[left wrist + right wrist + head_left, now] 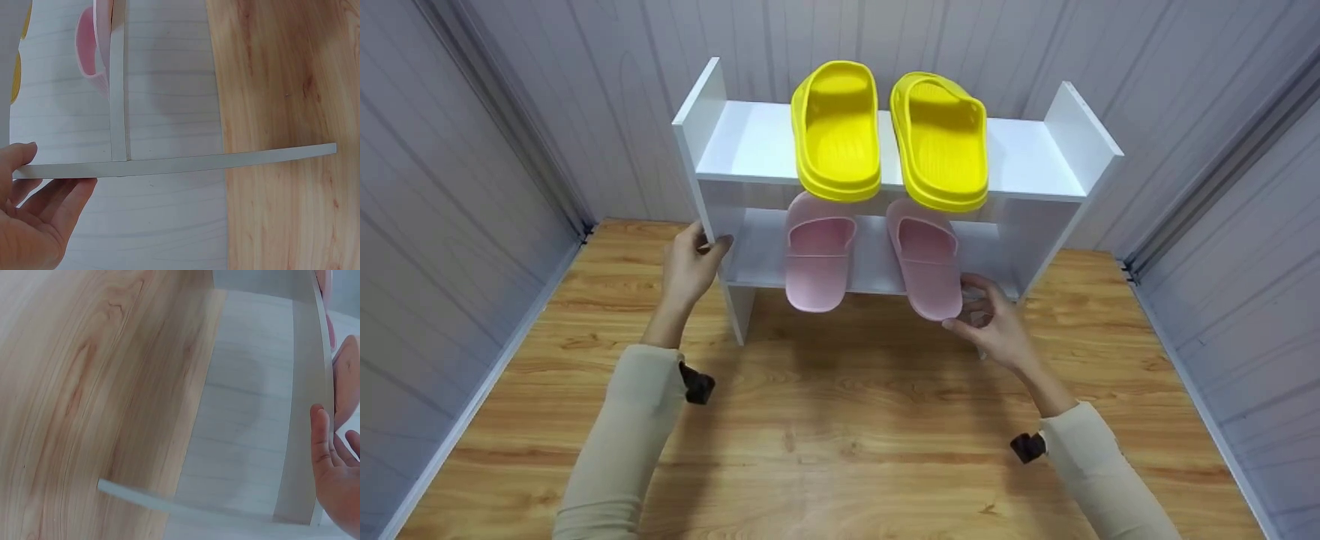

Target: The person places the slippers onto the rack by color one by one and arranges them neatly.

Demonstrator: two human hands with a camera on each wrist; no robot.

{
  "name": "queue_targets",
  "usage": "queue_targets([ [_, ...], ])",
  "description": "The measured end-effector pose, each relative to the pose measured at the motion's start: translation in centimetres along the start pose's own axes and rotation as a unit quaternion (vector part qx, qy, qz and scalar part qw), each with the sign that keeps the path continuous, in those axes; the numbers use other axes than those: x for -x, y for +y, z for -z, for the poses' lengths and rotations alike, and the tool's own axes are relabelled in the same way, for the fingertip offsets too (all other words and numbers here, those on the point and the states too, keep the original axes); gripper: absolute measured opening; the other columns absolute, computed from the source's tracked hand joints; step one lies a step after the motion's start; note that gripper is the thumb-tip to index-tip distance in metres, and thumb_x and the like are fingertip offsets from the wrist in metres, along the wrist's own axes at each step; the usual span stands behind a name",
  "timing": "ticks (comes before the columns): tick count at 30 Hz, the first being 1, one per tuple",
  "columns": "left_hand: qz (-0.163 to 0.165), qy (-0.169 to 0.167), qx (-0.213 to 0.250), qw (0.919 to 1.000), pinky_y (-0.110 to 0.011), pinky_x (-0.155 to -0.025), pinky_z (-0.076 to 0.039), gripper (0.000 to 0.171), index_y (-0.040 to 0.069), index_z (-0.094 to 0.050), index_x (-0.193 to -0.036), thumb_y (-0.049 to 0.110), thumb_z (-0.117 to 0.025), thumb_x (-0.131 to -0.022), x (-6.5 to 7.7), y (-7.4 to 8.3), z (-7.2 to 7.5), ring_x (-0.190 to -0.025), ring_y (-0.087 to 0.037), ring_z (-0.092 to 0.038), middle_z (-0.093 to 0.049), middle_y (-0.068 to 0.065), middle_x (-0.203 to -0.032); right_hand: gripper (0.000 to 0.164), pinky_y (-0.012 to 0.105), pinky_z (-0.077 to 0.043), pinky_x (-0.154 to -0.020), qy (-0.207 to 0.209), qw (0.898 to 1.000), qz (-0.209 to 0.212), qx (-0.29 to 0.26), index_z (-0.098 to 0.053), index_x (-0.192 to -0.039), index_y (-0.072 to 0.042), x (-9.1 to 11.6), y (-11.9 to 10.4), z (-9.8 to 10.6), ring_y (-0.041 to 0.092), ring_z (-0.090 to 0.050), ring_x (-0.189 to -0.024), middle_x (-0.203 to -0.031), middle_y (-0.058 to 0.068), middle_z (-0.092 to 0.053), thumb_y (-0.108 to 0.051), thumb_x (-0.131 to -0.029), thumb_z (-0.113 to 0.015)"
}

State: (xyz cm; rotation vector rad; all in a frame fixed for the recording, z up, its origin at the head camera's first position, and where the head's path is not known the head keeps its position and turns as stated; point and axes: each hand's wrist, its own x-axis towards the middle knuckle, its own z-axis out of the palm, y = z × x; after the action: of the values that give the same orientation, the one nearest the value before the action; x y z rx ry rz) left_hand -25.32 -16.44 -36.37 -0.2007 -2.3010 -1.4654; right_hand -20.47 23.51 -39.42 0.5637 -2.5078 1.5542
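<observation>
A white two-tier shoe rack (pixel 1035 154) stands against the back wall. My left hand (pixel 690 262) grips its left side panel (pixel 169 164), thumb on the inner face and fingers on the outer one. Two pink slippers sit on the lower shelf, heels toward me: a left one (pixel 817 277) and a right one (pixel 934 281). At the heel and right side of the right slipper is my right hand (pixel 997 326), thumb and fingers spread apart. In the right wrist view its thumb (pixel 320 439) lies at the lower shelf's front edge.
On the upper shelf rest two yellow clogs, a left one (pixel 840 142) and a right one (pixel 945 150), heels out past the front edge. Pale panelled walls (pixel 457 187) enclose both sides. Wood-look flooring (pixel 840 435) stretches in front of the rack.
</observation>
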Motion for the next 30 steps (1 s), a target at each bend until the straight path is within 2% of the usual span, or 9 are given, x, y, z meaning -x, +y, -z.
queue_targets([
  [4,0.002,0.001,-0.006,1.0000,-0.040,-0.079,-0.046,0.030,-0.009,-0.054,-0.111,0.003,-0.055,-0.084,0.0,0.0,0.0,-0.100,-0.035,-0.053,-0.054,-0.026,-0.109,0.069,0.041,-0.046,-0.070,0.011,1.000,-0.009,0.003,-0.037,-0.128,0.003,-0.2,-0.3,-0.8,0.027,-0.055,-0.088,-0.124,0.016,-0.044,-0.009,-0.071,-0.074],
  [6,0.004,0.001,-0.006,1.0000,-0.040,-0.079,-0.046,0.030,-0.009,-0.054,-0.112,0.003,-0.055,-0.084,0.0,0.0,0.0,-0.100,-0.035,-0.053,-0.054,-0.026,-0.109,0.068,0.047,-0.045,-0.072,0.015,1.000,-0.013,-0.002,-0.037,-0.128,0.002,-0.3,-0.4,-1.1,0.026,-0.055,-0.090,-0.124,0.016,-0.043,-0.010,-0.071,-0.074],
  [8,0.005,0.001,-0.003,1.0000,-0.040,-0.079,-0.046,0.030,-0.009,-0.054,-0.111,0.003,-0.055,-0.084,0.0,0.1,0.0,-0.100,-0.035,-0.053,-0.054,-0.026,-0.109,0.068,0.048,-0.045,-0.073,0.017,1.000,-0.010,-0.012,-0.037,-0.128,0.003,-0.4,-0.4,-1.4,0.027,-0.055,-0.091,-0.125,0.017,-0.043,-0.009,-0.071,-0.073],
  [11,0.007,0.000,0.002,1.0000,-0.040,-0.079,-0.046,0.029,-0.010,-0.054,-0.110,0.003,-0.055,-0.084,0.0,0.1,0.0,-0.099,-0.034,-0.054,-0.055,-0.026,-0.108,0.068,0.045,-0.046,-0.072,0.018,1.000,-0.004,-0.021,-0.036,-0.128,0.003,-0.6,0.1,-1.7,0.029,-0.056,-0.090,-0.125,0.017,-0.042,-0.008,-0.072,-0.073],
  [15,0.004,0.001,0.003,1.0000,-0.041,-0.079,-0.046,0.029,-0.010,-0.054,-0.110,0.002,-0.055,-0.084,0.0,0.1,0.0,-0.099,-0.036,-0.053,-0.054,-0.027,-0.108,0.069,0.035,-0.049,-0.070,0.021,0.999,-0.007,-0.024,-0.036,-0.129,-0.003,-1.0,1.6,-2.0,0.025,-0.057,-0.086,-0.123,0.011,-0.044,-0.013,-0.072,-0.073],
  [19,0.001,0.002,0.003,1.0000,-0.041,-0.079,-0.045,0.029,-0.010,-0.054,-0.110,0.002,-0.055,-0.083,0.0,0.1,0.0,-0.099,-0.038,-0.052,-0.054,-0.028,-0.108,0.070,0.031,-0.050,-0.068,0.029,0.999,-0.013,-0.029,-0.037,-0.129,-0.008,-1.2,2.4,-2.2,0.022,-0.058,-0.084,-0.122,0.006,-0.045,-0.017,-0.071,-0.075],
  [25,0.002,0.005,0.001,1.0000,-0.040,-0.078,-0.046,0.030,-0.010,-0.054,-0.111,0.003,-0.056,-0.084,0.1,0.1,0.0,-0.098,-0.035,-0.054,-0.055,-0.027,-0.107,0.067,0.036,-0.049,-0.068,0.032,0.999,-0.008,-0.042,-0.036,-0.127,0.004,-0.7,0.3,-1.9,0.033,-0.056,-0.085,-0.119,0.018,-0.047,-0.007,-0.072,-0.073],
  [30,-0.002,0.006,0.003,1.0000,-0.041,-0.079,-0.046,0.030,-0.010,-0.054,-0.111,0.002,-0.056,-0.083,0.0,0.0,0.0,-0.098,-0.035,-0.054,-0.055,-0.027,-0.107,0.064,0.026,-0.048,-0.066,0.047,0.998,-0.003,-0.039,-0.037,-0.126,0.007,-0.2,-0.8,-0.9,0.037,-0.055,-0.086,-0.121,0.021,-0.046,-0.003,-0.073,-0.070],
])
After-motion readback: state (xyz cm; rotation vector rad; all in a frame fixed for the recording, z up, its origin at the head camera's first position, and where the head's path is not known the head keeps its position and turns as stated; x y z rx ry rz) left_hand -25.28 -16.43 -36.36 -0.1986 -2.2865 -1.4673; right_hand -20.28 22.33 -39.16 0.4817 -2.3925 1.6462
